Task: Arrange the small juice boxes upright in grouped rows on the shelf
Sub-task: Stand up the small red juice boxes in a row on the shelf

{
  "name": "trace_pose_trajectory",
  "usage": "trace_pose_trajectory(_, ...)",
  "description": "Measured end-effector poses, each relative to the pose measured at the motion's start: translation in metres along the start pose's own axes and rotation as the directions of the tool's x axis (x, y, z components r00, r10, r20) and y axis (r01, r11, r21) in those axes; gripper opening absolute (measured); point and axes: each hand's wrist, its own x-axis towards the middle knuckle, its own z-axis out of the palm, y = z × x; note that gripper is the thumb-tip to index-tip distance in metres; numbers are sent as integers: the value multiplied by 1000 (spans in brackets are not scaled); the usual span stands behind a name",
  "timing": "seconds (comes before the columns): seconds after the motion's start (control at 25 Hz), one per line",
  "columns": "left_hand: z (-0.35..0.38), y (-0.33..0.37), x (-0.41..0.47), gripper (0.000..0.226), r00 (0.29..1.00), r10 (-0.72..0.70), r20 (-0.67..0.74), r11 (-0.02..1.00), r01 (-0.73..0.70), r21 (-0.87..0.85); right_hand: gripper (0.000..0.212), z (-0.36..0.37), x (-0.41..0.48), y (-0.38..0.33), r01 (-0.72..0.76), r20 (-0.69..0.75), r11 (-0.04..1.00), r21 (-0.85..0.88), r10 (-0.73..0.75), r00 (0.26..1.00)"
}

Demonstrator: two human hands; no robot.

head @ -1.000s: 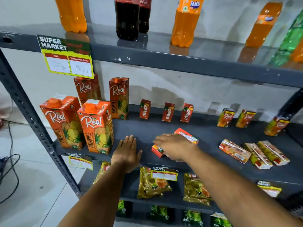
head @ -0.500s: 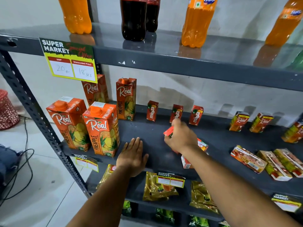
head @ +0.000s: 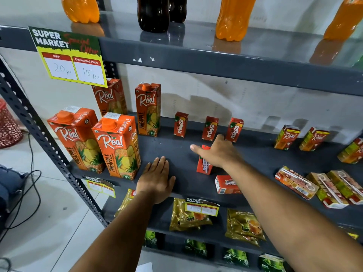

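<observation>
Three small red Maaza juice boxes [head: 180, 124] [head: 209, 128] [head: 234, 129] stand upright in a row at the back of the grey shelf [head: 176, 152]. A fourth red box [head: 204, 163] stands upright in front of them. My right hand [head: 218, 152] lies over its top with thumb and fingers spread. Another red box [head: 225, 184] lies on its side near the front edge, partly hidden by my right forearm. My left hand [head: 157, 177] rests flat on the shelf, empty.
Tall Real pineapple cartons [head: 115, 146] fill the shelf's left end. At the right, small Real boxes [head: 286, 137] stand at the back and several [head: 294, 182] lie flat in front. Soda bottles [head: 233, 18] stand on the shelf above. Pouches [head: 188, 216] lie below.
My right hand took a red box from the two lying near the front, carried it back and stood it upright. My left hand stayed flat on the shelf.
</observation>
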Motion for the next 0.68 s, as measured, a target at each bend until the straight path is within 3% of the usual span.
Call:
trace_pose_trajectory(0.08,0,1,-1,71,1000,-3,5,1000,3,1,85,-8,2,-6,28,-3,998,-59,-28,1000)
trace_pose_trajectory(0.16,0,1,-1,72,1000,-5,6,1000,5,3,53,-15,5,-13,67,13,987,-147,-66,998)
trace_pose_trajectory(0.28,-1,1,-2,74,1000,-2,-1,1000,2,1,28,-23,12,-18,231,174,931,-283,-187,967)
trace_pose_trajectory(0.44,-1,2,-2,71,1000,-5,-5,1000,5,6,43,-32,19,-10,638,413,656,-402,-492,766)
trace_pose_trajectory(0.48,-1,2,-2,70,1000,-6,-6,1000,6,5,37,-34,19,-8,703,439,567,-428,-550,711)
trace_pose_trajectory(0.6,-1,2,-2,72,1000,-4,-9,1000,5,12,7,-35,17,-2,785,443,371,-496,-670,596)
trace_pose_trajectory(0.68,-2,2,-2,72,1000,-2,-4,1000,2,16,20,-34,20,5,782,419,364,-506,-689,591)
